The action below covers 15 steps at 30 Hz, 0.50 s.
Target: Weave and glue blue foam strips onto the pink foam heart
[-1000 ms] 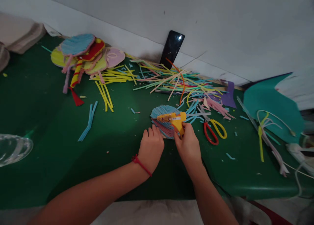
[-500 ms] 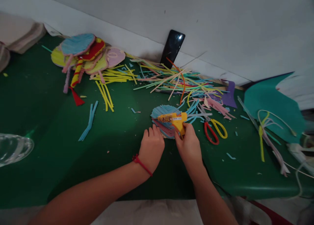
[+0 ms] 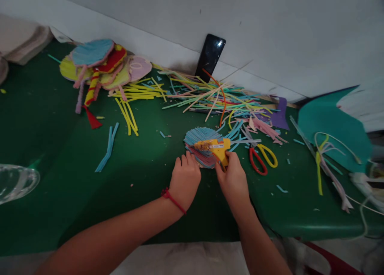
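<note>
My right hand (image 3: 233,181) is closed round the handle of a yellow glue gun (image 3: 214,147), whose nozzle points left over a round craft piece (image 3: 199,138) made of blue and pink foam strips. My left hand (image 3: 185,178), with a red thread at the wrist, rests curled on the green table (image 3: 60,155) at the piece's near-left edge, fingertips touching it. What lies under those fingers is hidden.
Red and yellow scissors (image 3: 261,159) lie just right of the glue gun. Several loose foam strips (image 3: 207,97) are piled behind. Finished foam pieces (image 3: 100,67) sit far left, a black phone (image 3: 210,57) leans on the wall, a teal sheet (image 3: 333,127) lies right, a clear glass bowl (image 3: 16,181) left.
The glue gun and my right hand have shifted slightly to the right over the craft piece. My left hand has stayed in place.
</note>
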Tool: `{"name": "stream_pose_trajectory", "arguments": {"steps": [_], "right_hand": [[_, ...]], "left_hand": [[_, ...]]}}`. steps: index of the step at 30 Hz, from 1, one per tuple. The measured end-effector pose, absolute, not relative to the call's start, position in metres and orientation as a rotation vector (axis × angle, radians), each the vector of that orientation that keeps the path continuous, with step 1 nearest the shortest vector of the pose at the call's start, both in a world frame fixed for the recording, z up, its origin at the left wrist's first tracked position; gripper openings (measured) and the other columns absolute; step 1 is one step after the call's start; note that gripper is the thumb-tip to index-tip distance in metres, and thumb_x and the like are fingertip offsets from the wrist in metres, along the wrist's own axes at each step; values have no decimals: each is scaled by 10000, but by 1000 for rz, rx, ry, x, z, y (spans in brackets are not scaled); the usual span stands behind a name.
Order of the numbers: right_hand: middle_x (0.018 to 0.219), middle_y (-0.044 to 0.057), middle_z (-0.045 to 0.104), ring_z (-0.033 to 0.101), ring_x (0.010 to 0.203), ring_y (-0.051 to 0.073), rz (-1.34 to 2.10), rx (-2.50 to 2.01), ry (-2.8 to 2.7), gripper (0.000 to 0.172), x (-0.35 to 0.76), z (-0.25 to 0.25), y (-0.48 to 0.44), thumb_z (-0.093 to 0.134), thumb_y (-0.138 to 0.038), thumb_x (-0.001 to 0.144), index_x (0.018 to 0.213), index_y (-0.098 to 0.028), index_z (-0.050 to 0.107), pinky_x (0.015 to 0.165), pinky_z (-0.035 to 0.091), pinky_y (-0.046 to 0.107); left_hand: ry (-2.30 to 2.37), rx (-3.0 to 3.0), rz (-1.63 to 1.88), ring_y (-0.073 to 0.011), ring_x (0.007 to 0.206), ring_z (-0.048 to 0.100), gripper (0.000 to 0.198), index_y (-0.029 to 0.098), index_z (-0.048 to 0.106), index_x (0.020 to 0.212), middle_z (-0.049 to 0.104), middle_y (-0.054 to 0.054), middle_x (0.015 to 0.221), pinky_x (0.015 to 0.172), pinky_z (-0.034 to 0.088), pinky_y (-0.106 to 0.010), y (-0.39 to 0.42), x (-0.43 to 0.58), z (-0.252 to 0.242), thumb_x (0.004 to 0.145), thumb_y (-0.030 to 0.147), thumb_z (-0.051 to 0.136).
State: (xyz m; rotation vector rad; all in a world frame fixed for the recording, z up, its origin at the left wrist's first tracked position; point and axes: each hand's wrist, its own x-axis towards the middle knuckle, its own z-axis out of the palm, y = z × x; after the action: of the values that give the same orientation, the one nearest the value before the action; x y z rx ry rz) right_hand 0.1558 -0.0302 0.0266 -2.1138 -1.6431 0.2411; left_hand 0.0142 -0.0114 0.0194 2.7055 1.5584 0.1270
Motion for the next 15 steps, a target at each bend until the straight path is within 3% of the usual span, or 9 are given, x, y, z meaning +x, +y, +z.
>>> {"name": "stream_pose_trajectory", "arguments": {"steps": [15], "right_hand": [[981,122,593,594,867,266,227,-2161,-1604,250,160,28,-40,418,-335,848,1043,-187,471,695,467,373]], "left_hand": [[1547,2719,105,-308,1050,620,363,-30,574,1210,586,-264,1239,831,484,-397,-11,13,20,904,118,447]]}}
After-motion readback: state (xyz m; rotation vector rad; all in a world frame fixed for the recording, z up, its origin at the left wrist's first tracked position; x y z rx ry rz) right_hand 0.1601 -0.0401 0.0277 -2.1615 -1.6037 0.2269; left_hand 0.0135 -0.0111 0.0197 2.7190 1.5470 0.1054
